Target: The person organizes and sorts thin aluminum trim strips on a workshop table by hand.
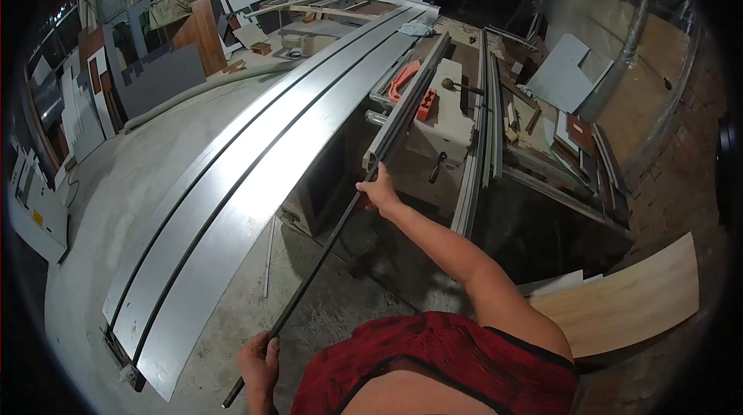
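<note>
A long, thin dark metal bar slants across the view from lower left to the middle. Near its lower end, my left hand is closed round it, thumb along the top. Farther up, my right hand grips the same bar with thumb and fingers. The bar's far end meets the near end of a long aluminium fence profile, right at my right fingertips. An orange-red push handle and a red block lie beside that profile on the saw table.
A long silver sliding table with two dark slots runs along the left. Rails stand to the right of the saw. A wooden board lies at lower right; panel offcuts lean at the back left. A blue-grey cloth lies at the far end.
</note>
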{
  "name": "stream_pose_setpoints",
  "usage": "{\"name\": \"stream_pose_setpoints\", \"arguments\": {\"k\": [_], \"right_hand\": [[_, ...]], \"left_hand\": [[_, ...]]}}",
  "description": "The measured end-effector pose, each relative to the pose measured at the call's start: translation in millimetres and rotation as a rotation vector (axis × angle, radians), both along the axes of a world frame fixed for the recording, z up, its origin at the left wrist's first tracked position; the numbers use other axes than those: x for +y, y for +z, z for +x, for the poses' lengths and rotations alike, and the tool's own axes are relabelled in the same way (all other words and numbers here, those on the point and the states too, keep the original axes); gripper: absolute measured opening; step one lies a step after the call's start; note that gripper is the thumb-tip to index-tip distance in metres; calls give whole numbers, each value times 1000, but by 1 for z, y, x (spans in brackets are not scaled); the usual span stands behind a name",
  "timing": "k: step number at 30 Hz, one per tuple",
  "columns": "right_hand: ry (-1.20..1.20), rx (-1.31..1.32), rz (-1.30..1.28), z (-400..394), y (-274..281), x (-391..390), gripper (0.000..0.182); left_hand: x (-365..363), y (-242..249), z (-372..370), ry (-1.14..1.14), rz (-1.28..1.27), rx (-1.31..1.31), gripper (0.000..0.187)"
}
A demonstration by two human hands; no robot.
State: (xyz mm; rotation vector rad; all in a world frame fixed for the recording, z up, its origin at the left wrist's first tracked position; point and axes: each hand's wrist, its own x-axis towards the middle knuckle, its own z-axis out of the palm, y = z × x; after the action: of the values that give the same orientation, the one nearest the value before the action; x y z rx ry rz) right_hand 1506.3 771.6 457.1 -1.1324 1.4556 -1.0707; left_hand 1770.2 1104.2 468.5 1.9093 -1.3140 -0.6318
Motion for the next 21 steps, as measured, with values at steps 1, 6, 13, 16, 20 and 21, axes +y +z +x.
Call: {"name": "stream_pose_setpoints", "arguments": {"k": [1, 6, 13, 16, 20, 21], "right_hand": [[6, 0, 1, 0, -2, -2, 88], [98, 110, 71, -3, 17, 0, 88], [151, 349, 74, 1, 17, 8, 88], [152, 409, 34, 5, 2, 11, 89], [116, 93, 53, 7, 4, 21, 94], [87, -14, 15, 5, -12, 13, 95]], "left_hand": [[1, -2, 2, -3, -11, 8, 18], [0, 27, -5, -34, 92, -5, 21], [15, 41, -1, -66, 166, -83, 23], [28, 38, 4, -18, 200, -26, 24], [33, 44, 1, -9, 221, 39, 25], [33, 46, 0, -17, 218, 42, 25]]}}
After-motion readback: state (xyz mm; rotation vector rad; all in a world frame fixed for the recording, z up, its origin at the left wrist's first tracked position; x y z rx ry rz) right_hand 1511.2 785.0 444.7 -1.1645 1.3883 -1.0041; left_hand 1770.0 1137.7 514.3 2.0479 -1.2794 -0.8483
